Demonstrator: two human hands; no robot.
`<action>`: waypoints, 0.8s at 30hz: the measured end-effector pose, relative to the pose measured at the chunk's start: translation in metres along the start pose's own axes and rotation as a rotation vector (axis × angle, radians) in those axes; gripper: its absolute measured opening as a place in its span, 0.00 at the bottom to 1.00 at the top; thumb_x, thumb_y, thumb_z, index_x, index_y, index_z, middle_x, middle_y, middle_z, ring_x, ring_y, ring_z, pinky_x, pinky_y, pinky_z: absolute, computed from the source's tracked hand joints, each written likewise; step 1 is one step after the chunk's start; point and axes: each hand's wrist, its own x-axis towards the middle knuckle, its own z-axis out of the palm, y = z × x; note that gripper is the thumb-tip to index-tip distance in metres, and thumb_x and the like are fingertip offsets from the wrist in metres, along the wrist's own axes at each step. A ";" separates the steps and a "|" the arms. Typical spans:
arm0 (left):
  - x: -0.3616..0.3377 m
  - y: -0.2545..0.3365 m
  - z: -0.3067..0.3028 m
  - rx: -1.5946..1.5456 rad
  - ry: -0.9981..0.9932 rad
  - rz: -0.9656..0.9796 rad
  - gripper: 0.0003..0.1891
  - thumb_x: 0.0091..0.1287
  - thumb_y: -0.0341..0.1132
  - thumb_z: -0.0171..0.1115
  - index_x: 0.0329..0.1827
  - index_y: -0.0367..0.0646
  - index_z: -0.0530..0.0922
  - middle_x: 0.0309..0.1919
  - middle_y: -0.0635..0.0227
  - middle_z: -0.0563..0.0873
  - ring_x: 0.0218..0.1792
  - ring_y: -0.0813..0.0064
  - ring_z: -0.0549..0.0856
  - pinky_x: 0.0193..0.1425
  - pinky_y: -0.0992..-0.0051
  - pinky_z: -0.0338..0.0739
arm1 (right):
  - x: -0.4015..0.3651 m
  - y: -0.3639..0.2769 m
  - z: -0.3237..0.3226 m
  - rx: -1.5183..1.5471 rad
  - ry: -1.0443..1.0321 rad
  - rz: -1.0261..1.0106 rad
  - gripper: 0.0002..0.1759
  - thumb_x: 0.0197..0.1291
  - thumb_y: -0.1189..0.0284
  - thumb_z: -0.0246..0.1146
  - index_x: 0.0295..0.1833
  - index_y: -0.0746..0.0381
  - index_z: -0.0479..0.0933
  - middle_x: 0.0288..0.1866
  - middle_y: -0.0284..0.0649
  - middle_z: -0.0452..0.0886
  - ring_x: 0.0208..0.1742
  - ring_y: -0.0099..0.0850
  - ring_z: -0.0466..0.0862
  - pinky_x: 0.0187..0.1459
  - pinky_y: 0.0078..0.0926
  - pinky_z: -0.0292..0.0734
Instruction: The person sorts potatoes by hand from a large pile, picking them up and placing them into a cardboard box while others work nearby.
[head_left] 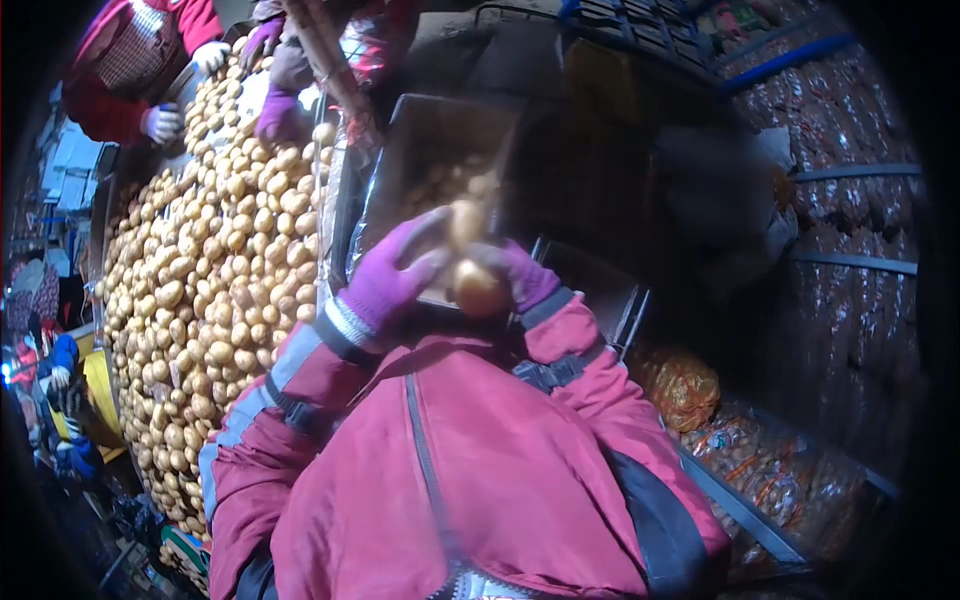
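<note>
At mid-frame, the right hand (518,272) grips a lower potato (478,290); whether the left hand (402,262) grips the upper potato (465,222), I cannot tell. Probably firm, smooth; best clasped mid-body.

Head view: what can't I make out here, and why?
All in the head view:
Grip of left hand and right hand on the upper potato and lower potato: blurred.
Near end of the box: hidden behind hands and potatoes.
Grey shape, right: too dark and blurred to identify.
Stack, far right: cut off by the dark round edge.
Worker, far left: too small.
</note>
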 end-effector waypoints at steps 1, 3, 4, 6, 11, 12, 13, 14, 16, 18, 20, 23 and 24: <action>0.012 0.003 0.011 0.086 -0.069 0.042 0.30 0.74 0.33 0.62 0.77 0.35 0.67 0.69 0.56 0.78 0.70 0.68 0.76 0.76 0.68 0.68 | -0.013 0.003 -0.024 -0.021 0.042 -0.051 0.24 0.72 0.64 0.61 0.65 0.69 0.74 0.51 0.45 0.85 0.49 0.38 0.88 0.52 0.32 0.85; 0.041 0.008 0.038 0.275 -0.191 0.126 0.31 0.73 0.36 0.64 0.77 0.37 0.67 0.69 0.55 0.78 0.70 0.67 0.76 0.76 0.68 0.68 | -0.043 0.005 -0.071 -0.037 0.154 -0.121 0.23 0.73 0.65 0.59 0.66 0.69 0.73 0.54 0.46 0.85 0.53 0.39 0.87 0.55 0.35 0.84; 0.057 0.016 0.053 0.256 -0.268 0.144 0.32 0.73 0.37 0.65 0.77 0.38 0.67 0.69 0.54 0.78 0.70 0.66 0.76 0.76 0.67 0.68 | -0.058 -0.002 -0.093 -0.031 0.246 -0.141 0.23 0.74 0.65 0.59 0.66 0.69 0.73 0.54 0.47 0.84 0.53 0.39 0.87 0.55 0.35 0.84; 0.091 0.021 0.081 0.226 -0.366 0.210 0.33 0.72 0.39 0.66 0.78 0.40 0.67 0.70 0.53 0.77 0.71 0.64 0.76 0.76 0.66 0.68 | -0.083 -0.022 -0.138 -0.034 0.425 -0.204 0.23 0.74 0.65 0.59 0.67 0.69 0.73 0.55 0.47 0.84 0.54 0.39 0.87 0.56 0.35 0.84; 0.106 0.021 0.089 0.311 -0.340 0.219 0.34 0.73 0.45 0.64 0.78 0.41 0.66 0.72 0.52 0.76 0.72 0.63 0.75 0.76 0.65 0.69 | -0.115 -0.100 -0.232 -0.140 0.791 -0.388 0.23 0.75 0.66 0.58 0.68 0.70 0.72 0.57 0.47 0.83 0.56 0.39 0.86 0.57 0.35 0.83; 0.097 0.014 0.076 0.286 -0.314 0.184 0.33 0.74 0.46 0.63 0.78 0.42 0.67 0.72 0.56 0.76 0.71 0.65 0.76 0.75 0.66 0.70 | -0.115 -0.109 -0.241 -0.163 0.840 -0.413 0.23 0.75 0.66 0.57 0.68 0.70 0.72 0.58 0.48 0.83 0.56 0.39 0.86 0.58 0.35 0.83; 0.087 0.006 0.059 0.236 -0.289 0.097 0.32 0.74 0.45 0.63 0.78 0.42 0.68 0.71 0.57 0.77 0.70 0.67 0.77 0.73 0.66 0.71 | -0.111 -0.116 -0.245 -0.192 0.857 -0.422 0.24 0.75 0.66 0.57 0.68 0.70 0.72 0.58 0.48 0.83 0.56 0.39 0.85 0.58 0.35 0.83; 0.074 -0.005 0.038 0.186 -0.252 0.008 0.32 0.74 0.45 0.62 0.78 0.42 0.68 0.69 0.59 0.79 0.68 0.68 0.77 0.72 0.66 0.72 | -0.103 -0.119 -0.245 -0.232 0.852 -0.421 0.24 0.75 0.66 0.57 0.69 0.70 0.72 0.58 0.48 0.83 0.57 0.39 0.85 0.58 0.35 0.83; 0.036 -0.030 0.000 0.157 -0.140 -0.096 0.30 0.74 0.44 0.62 0.77 0.43 0.69 0.66 0.61 0.81 0.65 0.70 0.79 0.70 0.67 0.73 | -0.073 -0.112 -0.235 -0.302 0.809 -0.391 0.24 0.76 0.66 0.57 0.69 0.70 0.72 0.59 0.48 0.83 0.57 0.39 0.85 0.59 0.35 0.82; -0.016 -0.046 -0.043 0.222 0.042 -0.119 0.29 0.74 0.43 0.61 0.77 0.44 0.70 0.63 0.64 0.83 0.61 0.72 0.81 0.66 0.67 0.75 | -0.024 -0.092 -0.202 -0.374 0.651 -0.315 0.24 0.76 0.67 0.56 0.70 0.70 0.71 0.60 0.48 0.82 0.58 0.39 0.85 0.59 0.36 0.82; -0.069 -0.033 -0.069 0.150 0.231 -0.322 0.25 0.75 0.42 0.60 0.71 0.43 0.75 0.61 0.61 0.84 0.59 0.69 0.82 0.66 0.68 0.76 | 0.035 -0.068 -0.139 -0.415 0.437 -0.213 0.24 0.77 0.67 0.56 0.70 0.70 0.71 0.61 0.49 0.82 0.59 0.38 0.84 0.60 0.36 0.82; -0.147 -0.074 -0.105 0.408 0.399 -0.304 0.20 0.75 0.38 0.57 0.66 0.40 0.79 0.59 0.58 0.86 0.61 0.66 0.83 0.68 0.68 0.74 | 0.112 -0.026 -0.023 -0.415 0.141 -0.015 0.24 0.77 0.67 0.55 0.71 0.70 0.71 0.62 0.49 0.82 0.60 0.38 0.84 0.60 0.36 0.81; -0.174 -0.085 -0.110 0.437 0.494 -0.279 0.20 0.74 0.37 0.57 0.65 0.41 0.80 0.59 0.59 0.86 0.59 0.67 0.84 0.65 0.69 0.77 | 0.132 -0.012 0.017 -0.406 0.064 0.078 0.24 0.77 0.67 0.55 0.71 0.70 0.71 0.63 0.49 0.82 0.60 0.38 0.84 0.61 0.36 0.81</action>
